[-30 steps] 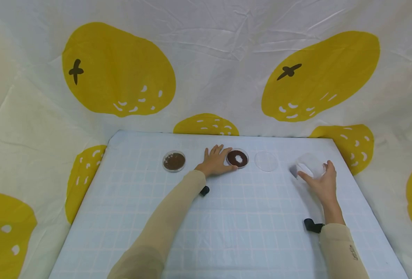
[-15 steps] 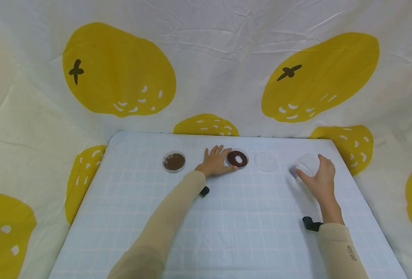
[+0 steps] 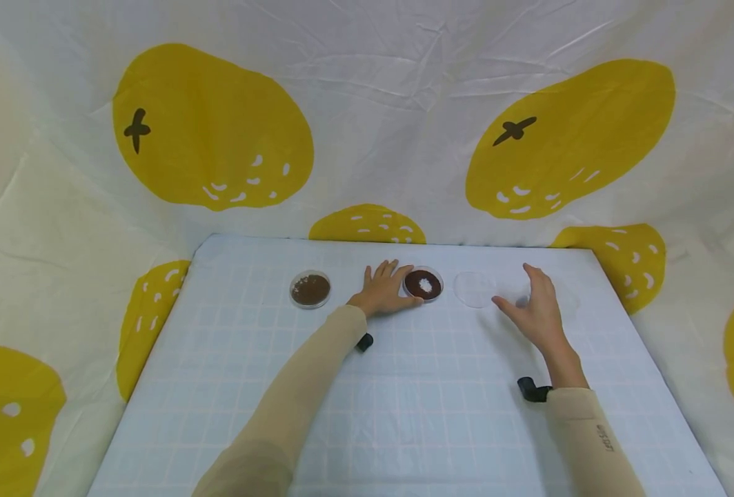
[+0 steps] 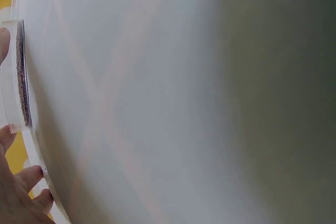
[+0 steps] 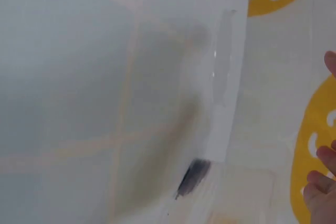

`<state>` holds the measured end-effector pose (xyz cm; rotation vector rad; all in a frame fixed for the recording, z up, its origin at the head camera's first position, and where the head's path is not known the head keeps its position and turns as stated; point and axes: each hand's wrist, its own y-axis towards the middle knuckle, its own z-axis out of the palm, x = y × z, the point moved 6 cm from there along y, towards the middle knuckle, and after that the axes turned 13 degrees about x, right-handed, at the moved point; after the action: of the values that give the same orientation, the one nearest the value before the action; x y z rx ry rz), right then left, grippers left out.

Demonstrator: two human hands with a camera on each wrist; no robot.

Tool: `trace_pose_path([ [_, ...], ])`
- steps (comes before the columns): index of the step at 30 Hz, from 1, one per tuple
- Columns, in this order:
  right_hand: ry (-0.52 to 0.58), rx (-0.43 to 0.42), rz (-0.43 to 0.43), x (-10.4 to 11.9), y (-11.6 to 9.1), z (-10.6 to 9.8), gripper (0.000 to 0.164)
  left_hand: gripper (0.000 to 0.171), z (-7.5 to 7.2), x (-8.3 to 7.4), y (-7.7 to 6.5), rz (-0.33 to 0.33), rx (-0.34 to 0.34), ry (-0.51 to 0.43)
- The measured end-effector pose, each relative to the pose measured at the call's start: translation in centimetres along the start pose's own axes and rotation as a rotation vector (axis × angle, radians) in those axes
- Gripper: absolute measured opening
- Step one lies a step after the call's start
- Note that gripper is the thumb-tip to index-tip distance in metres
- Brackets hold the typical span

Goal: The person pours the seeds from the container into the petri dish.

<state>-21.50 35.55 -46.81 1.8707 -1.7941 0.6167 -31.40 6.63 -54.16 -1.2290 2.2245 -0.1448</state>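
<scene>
My left hand (image 3: 382, 290) grips the rim of a round clear petri dish (image 3: 423, 283), thumb on the near side and index finger on the far side. Dark brown granules with a white powdery patch fill the dish; its side shows in the left wrist view (image 4: 21, 77). To its right a clear round lid (image 3: 474, 289) lies flat on the table. My right hand (image 3: 537, 314) hovers just right of that lid, thumb and fingers spread apart with nothing between them. Behind and beside it stands a clear container (image 5: 247, 195) with a dark patch, partly hidden in the head view.
A second petri dish (image 3: 310, 289) with brown granules and pale flecks stands left of my left hand. The table (image 3: 379, 414) has a pale blue checked cloth. A white curtain (image 3: 379, 138) printed with yellow fruit hangs behind and around it.
My right hand has let go of the clear container and moved left towards the clear lid. My left hand and both dishes have kept their places.
</scene>
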Motion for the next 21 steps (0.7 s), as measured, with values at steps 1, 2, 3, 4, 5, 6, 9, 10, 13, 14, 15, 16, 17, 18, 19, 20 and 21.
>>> trace_pose_path([
  [1,0.004,0.017,-0.007,0.1,0.2,0.4,0.092,0.092,0.0,0.0,0.0,-0.002,0.001,0.003],
  [2,0.007,0.033,-0.011,0.3,0.3,0.8,0.092,0.092,0.1,0.1,0.1,-0.004,0.001,0.005],
  [3,0.007,0.05,-0.012,0.4,0.5,1.2,0.092,0.092,0.1,0.1,0.1,-0.005,0.003,0.006],
  [4,0.007,0.063,-0.015,0.5,0.6,1.5,0.092,0.092,0.2,0.1,0.2,-0.006,0.003,0.008],
  [5,0.007,0.075,-0.017,0.6,0.8,1.8,0.092,0.093,0.2,0.2,0.3,-0.008,0.004,0.011],
  [6,0.008,0.086,-0.018,0.6,0.9,2.1,0.092,0.093,0.3,0.2,0.3,-0.01,0.005,0.012],
  [9,0.017,0.12,-0.011,0.6,1.3,2.9,0.092,0.092,0.3,0.2,0.4,-0.013,0.003,0.014],
  [10,0.023,0.127,-0.01,0.6,1.4,3.0,0.092,0.092,0.3,0.2,0.4,-0.015,0.002,0.017],
  [13,0.036,0.145,0.0,0.5,1.7,3.5,0.093,0.092,0.3,0.2,0.4,-0.014,0.0,0.016],
  [14,0.042,0.149,0.003,0.4,1.8,3.7,0.094,0.092,0.3,0.2,0.4,-0.013,-0.001,0.018],
  [15,0.046,0.153,0.004,0.3,1.9,3.8,0.094,0.092,0.3,0.1,0.4,-0.013,-0.002,0.02],
  [16,0.051,0.159,0.003,0.3,2.0,4.0,0.095,0.092,0.3,0.2,0.4,-0.013,-0.003,0.021],
  [17,0.055,0.163,0.0,0.2,2.1,4.1,0.095,0.092,0.3,0.1,0.4,-0.013,-0.004,0.022],
  [18,0.059,0.169,-0.003,0.1,2.2,4.2,0.096,0.093,0.3,0.2,0.4,-0.013,-0.004,0.024],
  [19,0.061,0.173,-0.008,0.1,2.3,4.3,0.096,0.093,0.3,0.2,0.4,-0.013,-0.005,0.023],
  [20,0.063,0.177,-0.012,0.0,2.4,4.4,0.096,0.093,0.3,0.2,0.4,-0.013,-0.006,0.022],
  [21,0.062,0.182,-0.014,-0.1,2.4,4.5,0.096,0.093,0.3,0.2,0.4,-0.012,-0.006,0.019],
])
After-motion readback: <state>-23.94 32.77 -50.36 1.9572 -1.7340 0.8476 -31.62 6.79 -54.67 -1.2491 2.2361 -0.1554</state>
